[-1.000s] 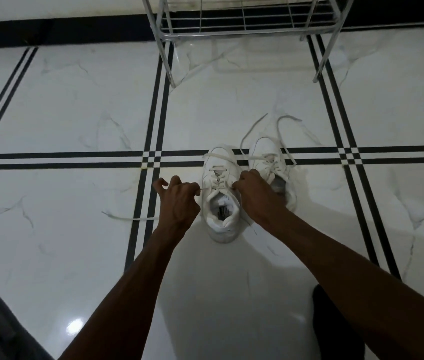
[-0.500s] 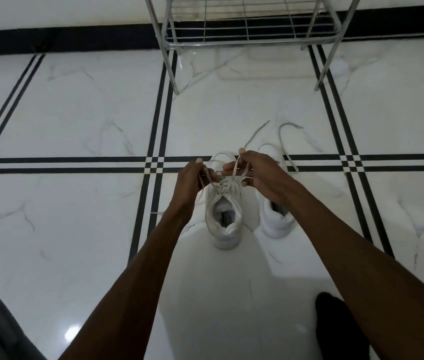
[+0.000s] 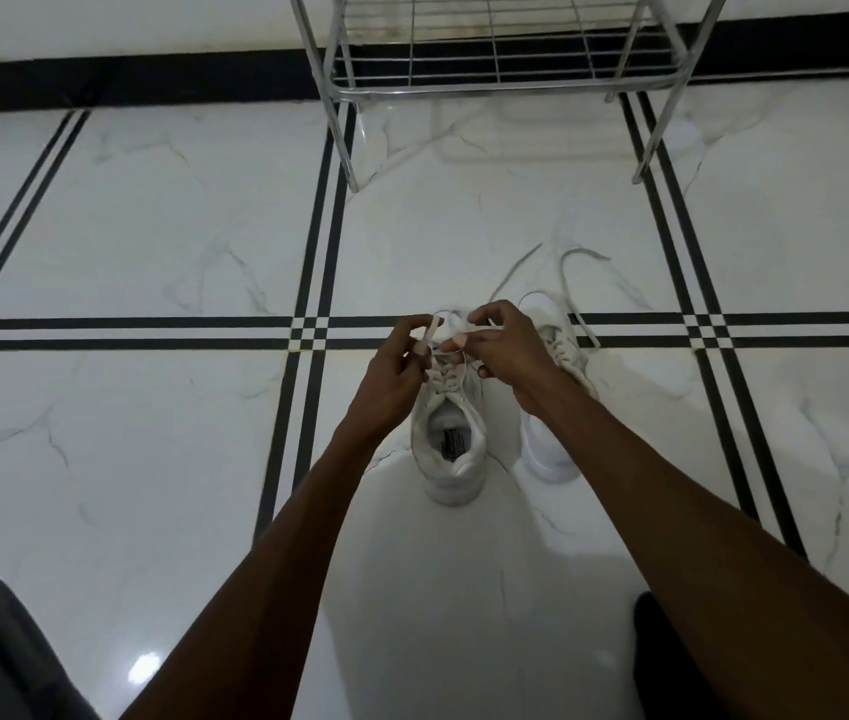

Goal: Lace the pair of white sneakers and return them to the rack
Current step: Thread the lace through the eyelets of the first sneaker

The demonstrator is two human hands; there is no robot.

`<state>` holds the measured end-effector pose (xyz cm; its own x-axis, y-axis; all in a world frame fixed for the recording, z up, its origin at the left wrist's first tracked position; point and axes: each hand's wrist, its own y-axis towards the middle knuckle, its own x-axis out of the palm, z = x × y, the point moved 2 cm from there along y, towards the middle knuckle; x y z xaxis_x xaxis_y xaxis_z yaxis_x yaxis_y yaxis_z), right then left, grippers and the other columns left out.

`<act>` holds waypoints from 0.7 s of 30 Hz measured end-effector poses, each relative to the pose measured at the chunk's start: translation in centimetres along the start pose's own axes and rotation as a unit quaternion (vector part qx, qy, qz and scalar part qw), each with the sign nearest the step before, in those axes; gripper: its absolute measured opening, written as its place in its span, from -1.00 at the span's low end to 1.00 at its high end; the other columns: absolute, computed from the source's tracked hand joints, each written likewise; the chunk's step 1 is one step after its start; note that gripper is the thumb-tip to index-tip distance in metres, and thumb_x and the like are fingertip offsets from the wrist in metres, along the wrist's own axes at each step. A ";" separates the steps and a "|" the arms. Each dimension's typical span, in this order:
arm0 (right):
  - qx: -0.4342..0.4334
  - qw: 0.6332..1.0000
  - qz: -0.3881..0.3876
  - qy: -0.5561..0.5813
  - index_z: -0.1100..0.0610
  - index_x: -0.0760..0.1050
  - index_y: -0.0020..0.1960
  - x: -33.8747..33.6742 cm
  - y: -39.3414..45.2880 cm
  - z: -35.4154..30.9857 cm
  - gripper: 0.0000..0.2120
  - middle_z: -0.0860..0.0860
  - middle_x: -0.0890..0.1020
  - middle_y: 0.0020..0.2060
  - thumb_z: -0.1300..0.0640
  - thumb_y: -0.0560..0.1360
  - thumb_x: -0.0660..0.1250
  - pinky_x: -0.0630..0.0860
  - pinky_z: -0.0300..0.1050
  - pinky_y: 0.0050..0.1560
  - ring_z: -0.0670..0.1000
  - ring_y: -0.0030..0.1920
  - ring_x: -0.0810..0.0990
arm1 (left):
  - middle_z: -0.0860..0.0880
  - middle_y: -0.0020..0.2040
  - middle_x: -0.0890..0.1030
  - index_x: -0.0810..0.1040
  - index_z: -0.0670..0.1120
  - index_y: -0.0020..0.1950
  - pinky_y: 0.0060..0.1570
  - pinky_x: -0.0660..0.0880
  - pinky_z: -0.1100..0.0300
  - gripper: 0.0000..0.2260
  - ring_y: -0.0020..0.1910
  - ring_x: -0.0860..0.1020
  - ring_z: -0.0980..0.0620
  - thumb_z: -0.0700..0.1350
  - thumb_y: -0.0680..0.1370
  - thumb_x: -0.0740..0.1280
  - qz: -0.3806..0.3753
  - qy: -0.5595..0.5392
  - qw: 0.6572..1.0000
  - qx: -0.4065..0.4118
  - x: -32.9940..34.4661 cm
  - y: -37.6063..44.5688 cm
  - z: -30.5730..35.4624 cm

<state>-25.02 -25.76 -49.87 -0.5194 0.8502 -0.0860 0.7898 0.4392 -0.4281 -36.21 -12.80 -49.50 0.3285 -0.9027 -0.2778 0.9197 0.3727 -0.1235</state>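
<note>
Two white sneakers stand side by side on the tiled floor, toes pointing away from me. Over the tongue of the left sneaker (image 3: 451, 449) my left hand (image 3: 394, 366) pinches one end of its white lace (image 3: 451, 324). My right hand (image 3: 508, 345) pinches the other end, which forms a loop between the two hands. The right sneaker (image 3: 549, 449) is partly hidden behind my right wrist; its loose lace ends (image 3: 575, 267) trail forward on the floor.
A metal wire shoe rack (image 3: 495, 83) stands just beyond the sneakers against the black skirting, its lowest shelf bare. The floor is glossy white marble tile (image 3: 152, 459) with black stripes. Dark clothing shows at the bottom left and bottom right corners.
Both hands have moved from pulling the lace ends outward at the shoe's sides to meeting above its tongue, where the lace now forms a loop. The view has shifted down slightly.
</note>
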 end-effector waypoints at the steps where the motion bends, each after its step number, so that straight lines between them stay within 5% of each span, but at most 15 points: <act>1: 0.012 1.000 0.012 0.007 0.13 0.51 0.05 0.0 0.0 -0.1 -0.70 0.13 0.73 -0.03 0.21 0.38 0.53 0.51 -0.17 -0.38 0.07 -0.16 0.74 | 0.10 -0.12 0.59 0.48 0.00 0.37 -0.11 0.52 0.31 -0.71 -0.19 0.55 0.26 -0.24 0.71 0.14 -0.005 0.018 1.000 0.012 0.0 0.1 0.2; 4: -0.006 1.000 -0.022 0.000 0.32 0.63 -0.01 0.2 -0.2 -0.4 -0.74 0.19 0.72 -0.21 0.23 0.37 0.57 0.54 -0.22 -0.33 0.01 -0.29 0.66 | 0.12 -0.15 0.63 0.48 -0.06 0.36 -0.14 0.53 0.30 -0.74 -0.19 0.61 0.24 -0.23 0.70 0.17 -0.009 0.059 0.997 0.047 0.0 0.4 0.5; 10: -0.067 0.986 -0.155 0.001 0.37 0.65 0.06 0.3 -0.3 -0.3 -0.81 0.28 0.68 -0.14 0.27 0.50 0.44 0.62 -0.11 -0.01 0.07 -0.15 0.65 | -0.01 -0.06 0.68 0.38 -0.11 0.26 -0.18 0.62 -0.09 -0.79 -0.24 0.66 0.00 -0.28 0.65 0.25 -0.011 0.081 0.995 0.056 -0.1 0.8 0.6; 13: -0.064 0.990 -0.124 0.016 0.38 0.66 -0.03 0.7 -0.3 -0.4 -0.75 0.28 0.69 -0.17 0.16 0.47 0.50 0.63 0.02 0.01 0.10 -0.20 0.62 | -0.11 -0.03 0.73 0.28 -0.14 0.30 -0.10 0.63 0.00 -0.69 -0.19 0.67 -0.04 -0.30 0.61 0.30 -0.009 0.063 0.998 0.013 -0.1 1.1 0.0; 16: -0.035 0.993 -0.070 0.088 0.40 0.65 -0.04 1.2 -0.4 -0.4 -0.76 0.20 0.65 -0.31 0.19 0.48 0.48 0.64 -0.06 -0.13 0.03 -0.34 0.59 | -0.16 -0.04 0.74 0.29 -0.14 0.36 -0.09 0.63 0.17 -0.64 -0.14 0.70 0.03 -0.27 0.63 0.33 0.008 0.001 1.000 -0.025 -0.2 1.1 -0.5; 21: -0.046 0.988 -0.127 0.076 0.39 0.61 0.13 0.3 -0.8 0.0 -0.76 0.30 0.68 -0.07 0.26 0.53 0.41 0.65 -0.12 -0.02 0.13 -0.10 0.67 | -0.13 -0.11 0.76 0.33 -0.12 0.35 -0.20 0.52 0.31 -0.62 -0.16 0.72 0.10 -0.21 0.60 0.41 0.039 -0.062 0.992 -0.100 -0.8 1.0 -1.2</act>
<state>-25.79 -25.84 -49.51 -0.6553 0.7397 0.1531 0.6700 0.6628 -0.3344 -35.83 -11.48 -50.51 0.4323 -0.8843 -0.1763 0.8331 0.4666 -0.2971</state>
